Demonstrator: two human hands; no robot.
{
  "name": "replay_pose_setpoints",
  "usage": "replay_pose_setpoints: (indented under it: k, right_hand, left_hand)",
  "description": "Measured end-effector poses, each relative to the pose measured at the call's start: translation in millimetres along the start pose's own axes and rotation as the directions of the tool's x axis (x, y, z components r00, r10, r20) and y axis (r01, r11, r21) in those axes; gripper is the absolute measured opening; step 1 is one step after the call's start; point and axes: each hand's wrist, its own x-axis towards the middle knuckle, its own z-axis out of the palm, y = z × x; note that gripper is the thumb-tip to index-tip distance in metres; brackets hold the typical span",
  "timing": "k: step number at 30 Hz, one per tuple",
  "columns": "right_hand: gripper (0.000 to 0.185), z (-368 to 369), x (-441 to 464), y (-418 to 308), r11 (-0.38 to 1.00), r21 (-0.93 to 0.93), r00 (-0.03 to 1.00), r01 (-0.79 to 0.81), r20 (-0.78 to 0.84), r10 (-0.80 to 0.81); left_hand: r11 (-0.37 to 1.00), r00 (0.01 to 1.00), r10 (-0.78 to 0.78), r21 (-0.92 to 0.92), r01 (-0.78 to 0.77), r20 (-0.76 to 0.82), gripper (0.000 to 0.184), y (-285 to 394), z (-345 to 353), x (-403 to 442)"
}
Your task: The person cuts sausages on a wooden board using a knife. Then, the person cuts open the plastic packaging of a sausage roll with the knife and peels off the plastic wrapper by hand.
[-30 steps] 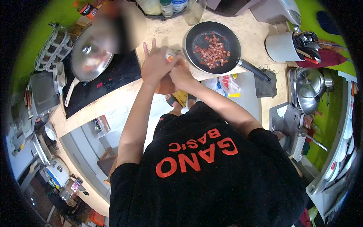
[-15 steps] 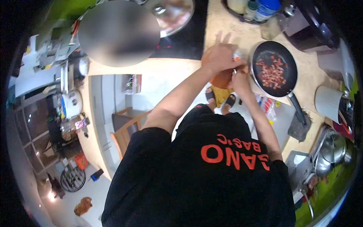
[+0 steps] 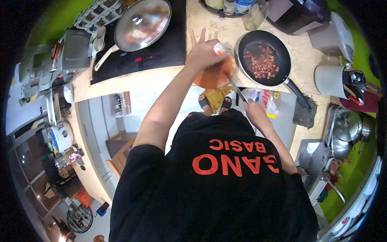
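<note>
My left hand is over a round orange-brown board at the counter's edge. Its thumb side closes on a small pack with a white label and an orange mark, while two fingers stick out. My right hand, lower and to the right, grips a knife whose blade points up-left to the board's edge. Beside the board sits a black frying pan with diced reddish meat inside.
On the black cooktop stands a pan with a glass lid. A grey cloth lies under the frying pan's handle. Further right are a white utensil holder and a sink. Jars stand at the back.
My right hand has drawn away from the pack and my left hand, down toward my body, and the knife blade now shows. The whole view has swung sideways and back.
</note>
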Motion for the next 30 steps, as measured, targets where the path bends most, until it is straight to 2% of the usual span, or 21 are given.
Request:
replay_pose_setpoints:
  k: [2, 3, 4, 6, 7, 8, 9, 12, 13, 14, 15, 16, 17, 18, 19, 20, 21, 22, 24, 28, 30]
  right_hand:
    - [0.022, -27.1, -30.8, 17.5, 0.999, 0.009, 0.999, 0.038, -0.025, -0.037]
    - [0.023, -40.9, -38.0, 19.0, 0.996, 0.040, 0.996, 0.083, -0.040, -0.081]
    - [0.023, -53.0, -37.9, 14.2, 0.996, 0.025, 0.995, 0.087, -0.046, -0.086]
    - [0.029, -72.5, -34.8, -2.7, 0.918, 0.395, 0.970, -0.043, -0.202, 0.133]
    - [0.031, -80.7, -23.7, -18.5, 0.908, 0.413, 0.943, 0.063, -0.322, 0.081]
    - [0.033, -84.4, -3.2, -34.7, 0.892, 0.420, 0.899, 0.167, -0.436, 0.037]
    - [0.034, -82.2, 27.2, -43.3, 0.906, 0.342, 0.867, 0.251, -0.495, -0.053]
    - [0.035, -66.8, 124.4, -71.5, 0.896, 0.130, 0.768, 0.424, -0.577, -0.279]
    - [0.036, -64.4, 140.1, -87.2, 0.914, 0.171, 0.836, 0.368, -0.490, -0.245]
    - [0.037, -63.3, 149.6, -97.6, 0.929, 0.206, 0.894, 0.307, -0.397, -0.208]
    - [0.037, -62.1, 154.6, -98.8, 0.928, 0.205, 0.892, 0.311, -0.400, -0.211]
    - [0.036, -58.9, 158.6, -100.4, 0.945, 0.118, 0.873, 0.306, -0.432, -0.228]
    - [0.035, -55.2, 162.5, -101.5, 0.955, 0.032, 0.853, 0.295, -0.459, -0.248]
    - [0.035, -56.1, 163.4, -101.1, 0.954, 0.032, 0.855, 0.299, -0.452, -0.253]
    - [0.034, -60.4, 164.1, -97.0, 0.922, 0.260, 0.915, 0.288, -0.360, -0.184]
    - [0.033, -63.7, 164.7, -92.7, 0.848, 0.474, 0.960, 0.239, -0.245, -0.134]
    - [0.032, -55.7, 179.5, -83.2, 0.827, 0.509, 0.966, 0.239, -0.214, -0.148]
    - [0.034, -52.1, 184.2, -84.3, 0.766, 0.609, 0.974, 0.208, -0.197, -0.108]
    - [0.035, -46.1, 189.0, -89.9, 0.768, 0.616, 0.978, 0.174, -0.197, -0.064]
    - [0.041, -37.0, 190.2, -91.8, 0.730, 0.657, 0.979, 0.189, -0.184, -0.088]
    - [0.051, -40.5, 177.7, -93.3, 0.560, 0.828, 0.999, 0.014, -0.035, 0.027]
  left_hand:
    - [0.999, 0.999, -0.039, -0.008, 0.039, 0.031, 0.068, -1.7, 1.4, -1.9]
    - [0.987, 0.973, -0.139, -0.061, 0.152, 0.183, 0.080, -0.2, -2.8, -1.1]
    - [0.986, 0.976, -0.141, -0.067, 0.154, 0.168, 0.080, 1.1, -8.4, -2.9]
    - [0.979, 0.972, -0.088, -0.160, 0.125, 0.217, 0.093, 3.3, -20.2, -10.0]
    - [0.979, 0.974, -0.082, -0.163, 0.119, 0.213, 0.093, 2.8, -25.6, -10.9]
    - [0.987, 0.943, -0.082, -0.108, 0.123, 0.322, 0.098, 3.0, -30.2, -12.4]
    - [0.991, 0.901, -0.088, -0.050, 0.121, 0.426, 0.105, 4.3, -33.4, -14.2]
    - [0.981, 0.924, -0.154, -0.056, 0.184, 0.350, 0.107, 12.3, -32.3, -22.6]
    - [0.982, 0.925, -0.153, -0.054, 0.182, 0.348, 0.107, 11.3, -28.9, -27.8]
    - [0.971, 0.944, -0.183, -0.102, 0.218, 0.276, 0.103, 8.4, -24.1, -33.8]
    - [0.956, 0.955, -0.218, -0.153, 0.251, 0.200, 0.100, 8.5, -27.9, -35.6]
    - [0.956, 0.955, -0.222, -0.151, 0.253, 0.196, 0.100, 6.8, -32.1, -38.0]
    - [0.922, 0.945, -0.244, -0.251, 0.296, 0.220, 0.097, 4.7, -36.3, -42.9]
    - [0.874, 0.932, -0.265, -0.347, 0.341, 0.248, 0.094, 3.2, -41.4, -48.2]
    - [0.870, 0.929, -0.275, -0.346, 0.350, 0.247, 0.094, -3.0, -39.0, -55.1]
    - [0.826, 0.941, -0.282, -0.451, 0.338, 0.189, 0.091, -8.2, -36.2, -63.6]
    - [0.773, 0.946, -0.294, -0.549, 0.318, 0.135, 0.089, -11.6, -34.5, -73.4]
    - [0.770, 0.942, -0.304, -0.546, 0.329, 0.139, 0.089, -12.9, -34.9, -79.9]
    - [0.709, 0.955, -0.288, -0.656, 0.260, 0.067, 0.088, -14.0, -34.5, -86.9]
    - [0.673, 0.936, -0.341, -0.672, 0.309, 0.089, 0.089, -16.7, -28.2, -99.1]
    - [0.467, 0.923, -0.370, -0.837, 0.284, 0.107, 0.089, -20.3, -27.1, -103.0]
